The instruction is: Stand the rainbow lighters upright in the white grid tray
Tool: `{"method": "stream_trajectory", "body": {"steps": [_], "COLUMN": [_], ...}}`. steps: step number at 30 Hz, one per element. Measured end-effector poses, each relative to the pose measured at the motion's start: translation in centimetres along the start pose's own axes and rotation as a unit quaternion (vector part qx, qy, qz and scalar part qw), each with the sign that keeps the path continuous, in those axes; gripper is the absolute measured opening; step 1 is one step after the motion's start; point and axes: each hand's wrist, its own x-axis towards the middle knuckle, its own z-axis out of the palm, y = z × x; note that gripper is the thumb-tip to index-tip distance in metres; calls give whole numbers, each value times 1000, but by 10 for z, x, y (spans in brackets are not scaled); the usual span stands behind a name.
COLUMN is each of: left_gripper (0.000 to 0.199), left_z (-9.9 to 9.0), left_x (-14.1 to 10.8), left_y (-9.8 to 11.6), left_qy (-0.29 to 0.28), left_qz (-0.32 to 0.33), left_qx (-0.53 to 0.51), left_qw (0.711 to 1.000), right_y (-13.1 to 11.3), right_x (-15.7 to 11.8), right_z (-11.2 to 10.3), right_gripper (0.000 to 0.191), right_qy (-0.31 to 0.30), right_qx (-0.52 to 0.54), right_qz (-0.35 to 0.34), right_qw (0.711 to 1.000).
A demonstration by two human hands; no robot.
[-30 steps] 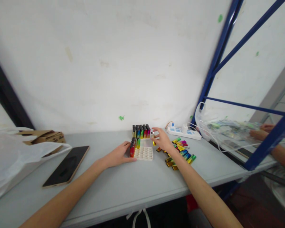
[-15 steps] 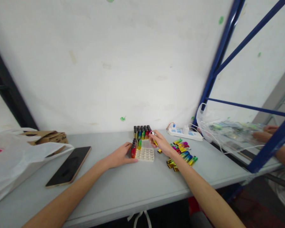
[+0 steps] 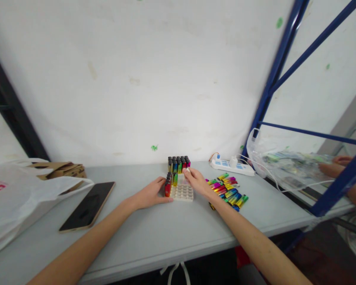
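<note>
A white tray (image 3: pixel 186 196) with rows of small holes lies on the table. Red lighters (image 3: pixel 167 188) stand upright along its left column, and a green-yellow lighter (image 3: pixel 175 180) stands beside them toward the back. My left hand (image 3: pixel 151 193) grips the tray's left side, thumb at the front corner and fingers behind the red lighters. Above the tray's back right part, my right hand (image 3: pixel 196 182) is closed in a pinch on a lighter, mostly hidden by the fingers; a pale end (image 3: pixel 188 169) shows. Behind the tray stands a block of upright multicoloured lighters (image 3: pixel 178 164) with dark tops.
Loose shiny lighters (image 3: pixel 230 192) lie in a pile right of the tray. A white power strip (image 3: pixel 234 166) sits behind them. To the left are a phone (image 3: pixel 87 206), a white plastic bag (image 3: pixel 14 202) and cardboard (image 3: pixel 62 170). Beyond the blue frame (image 3: pixel 262 99), another person's hands (image 3: pixel 332 168) show.
My right hand has moved left and slightly down with the lighter, from the tray's right side to over its back right part. My left hand keeps its place at the tray.
</note>
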Motion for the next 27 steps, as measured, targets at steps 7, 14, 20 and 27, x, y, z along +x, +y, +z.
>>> {"method": "stream_trajectory", "body": {"steps": [7, 14, 20, 27], "left_gripper": [62, 61, 62, 63], "left_z": [0, 0, 0, 0], "left_x": [0, 0, 0, 0], "left_y": [-2, -1, 1, -2], "left_qy": [-1, -12, -10, -2], "left_qz": [5, 1, 1, 4], "left_qx": [6, 26, 32, 11], "left_qw": [1000, 1000, 999, 1000], "right_y": [-5, -5, -9, -3], "right_x": [-2, 0, -2, -1], "right_z": [1, -2, -2, 3], "right_gripper": [48, 40, 51, 40], "right_qy": [66, 79, 62, 66], "right_qx": [-62, -73, -57, -71], "right_qz": [37, 42, 14, 27], "right_qw": [995, 993, 996, 995]}}
